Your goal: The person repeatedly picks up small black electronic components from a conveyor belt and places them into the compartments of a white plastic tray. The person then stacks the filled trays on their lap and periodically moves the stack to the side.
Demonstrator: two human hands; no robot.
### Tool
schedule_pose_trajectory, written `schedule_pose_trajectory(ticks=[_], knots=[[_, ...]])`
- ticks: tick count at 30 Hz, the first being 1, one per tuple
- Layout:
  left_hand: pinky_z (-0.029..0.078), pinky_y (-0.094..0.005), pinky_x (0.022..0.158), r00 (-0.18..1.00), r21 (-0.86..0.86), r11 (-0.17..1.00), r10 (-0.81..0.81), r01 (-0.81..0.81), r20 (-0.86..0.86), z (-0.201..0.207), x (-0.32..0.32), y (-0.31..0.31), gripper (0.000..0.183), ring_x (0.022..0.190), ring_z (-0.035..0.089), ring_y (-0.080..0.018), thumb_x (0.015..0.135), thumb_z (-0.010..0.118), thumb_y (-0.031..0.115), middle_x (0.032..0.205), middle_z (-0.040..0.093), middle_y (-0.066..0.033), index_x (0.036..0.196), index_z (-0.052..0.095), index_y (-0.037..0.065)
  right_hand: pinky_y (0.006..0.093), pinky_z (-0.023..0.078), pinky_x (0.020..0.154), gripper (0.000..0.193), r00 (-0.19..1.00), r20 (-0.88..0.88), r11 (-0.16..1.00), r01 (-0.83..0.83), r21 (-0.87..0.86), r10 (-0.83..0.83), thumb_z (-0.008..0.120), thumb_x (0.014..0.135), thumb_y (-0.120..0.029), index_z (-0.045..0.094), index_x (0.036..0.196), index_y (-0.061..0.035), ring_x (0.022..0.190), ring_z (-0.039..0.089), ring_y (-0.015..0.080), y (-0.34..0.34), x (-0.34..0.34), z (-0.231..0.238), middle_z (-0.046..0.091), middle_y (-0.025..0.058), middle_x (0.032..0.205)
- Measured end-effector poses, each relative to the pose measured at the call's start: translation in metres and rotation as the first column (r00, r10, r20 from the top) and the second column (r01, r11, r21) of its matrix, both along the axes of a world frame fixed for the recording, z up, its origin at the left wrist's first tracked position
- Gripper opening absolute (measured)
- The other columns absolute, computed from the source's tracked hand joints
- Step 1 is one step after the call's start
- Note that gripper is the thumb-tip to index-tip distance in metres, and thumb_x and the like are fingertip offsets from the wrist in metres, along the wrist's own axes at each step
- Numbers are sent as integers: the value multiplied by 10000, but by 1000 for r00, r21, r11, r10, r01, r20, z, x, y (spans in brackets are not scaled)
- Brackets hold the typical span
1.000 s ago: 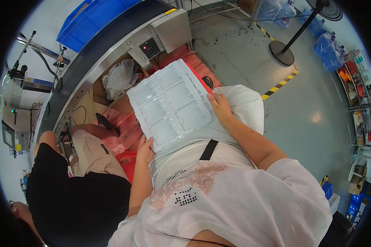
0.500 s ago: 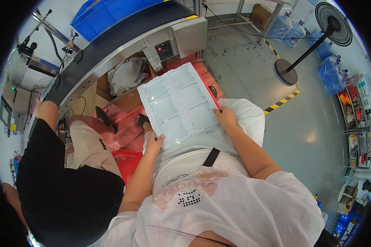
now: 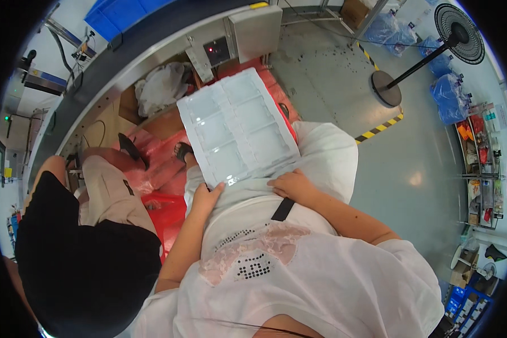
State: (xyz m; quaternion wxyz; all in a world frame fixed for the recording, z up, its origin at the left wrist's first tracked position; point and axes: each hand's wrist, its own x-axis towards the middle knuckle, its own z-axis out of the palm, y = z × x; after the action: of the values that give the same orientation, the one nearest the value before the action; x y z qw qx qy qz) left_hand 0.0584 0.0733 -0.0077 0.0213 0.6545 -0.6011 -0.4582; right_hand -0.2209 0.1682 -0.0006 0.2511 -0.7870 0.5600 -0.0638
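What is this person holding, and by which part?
The left hand appears to hold the clear plastic tray by its near left corner. The right hand is off the tray, on the white clothing.

clear plastic tray, six compartments, angled over white trousers

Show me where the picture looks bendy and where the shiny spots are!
In the head view, the conveyor bows in a curve, since the fisheye lens bends straight edges, and the picture's corners go black; also in the head view, white glints dot the tray, some near the left hand, and a soft bright patch shines on the floor.
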Motion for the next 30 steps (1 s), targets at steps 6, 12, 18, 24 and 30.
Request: schedule_pose_trajectory(ticks=[6, 12, 18, 24, 30], knots=[[322, -407, 1031, 852, 79, 922, -380, 378, 360, -13, 12, 10, 939, 1195, 404, -442, 616, 660, 665, 1249, 444, -330, 1116, 548, -123, 448, 455, 751, 462, 948, -239, 887, -81, 454, 209, 392, 886, -497, 678, 982, -147, 920, 608, 302, -51, 27, -8, 659, 108, 958], [419, -408, 865, 993, -118, 987, -107, 112, 46, -23, 21, -11, 756, 982, 551, -398, 754, 572, 591, 1002, 570, -304, 1012, 575, -120, 460, 469, 729, 418, 958, -198, 932, -131, 338, 206, 476, 854, -437, 684, 875, -76, 870, 615, 329, -52, 28, 7, 649, 143, 888], [459, -406, 731, 999, -273, 961, 44, -42, 2, -27, 6, -16, 465, 848, 612, -362, 887, 502, 385, 892, 620, -278, 985, 617, -55, 481, 437, 826, 453, 889, -93, 860, 400, -317, -448, 607, 801, -306, 537, 1162, -43, 1027, 547, 323, -72, 3, 39, 531, 128, 1167], [463, -402, 680, 996, -259, 963, -71, 81, 47, -36, 13, -12, 417, 757, 617, -338, 874, 539, 347, 823, 633, -243, 911, 612, -62, 469, 458, 795, 612, 836, -288, 882, 416, -221, -467, 603, 810, -297, 391, 1302, 0, 1014, 533, 338, -58, -12, -3, 427, 154, 1239], [465, -374, 687, 993, -74, 997, -1, -8, -118, -32, 16, -15, 393, 760, 622, -295, 857, 579, 314, 836, 641, -223, 927, 612, -71, 450, 489, 763, 661, 887, -230, 910, 415, 19, -400, 617, 802, -348, 397, 1286, 44, 1000, 557, 357, -70, -20, 14, 479, 171, 1148]])
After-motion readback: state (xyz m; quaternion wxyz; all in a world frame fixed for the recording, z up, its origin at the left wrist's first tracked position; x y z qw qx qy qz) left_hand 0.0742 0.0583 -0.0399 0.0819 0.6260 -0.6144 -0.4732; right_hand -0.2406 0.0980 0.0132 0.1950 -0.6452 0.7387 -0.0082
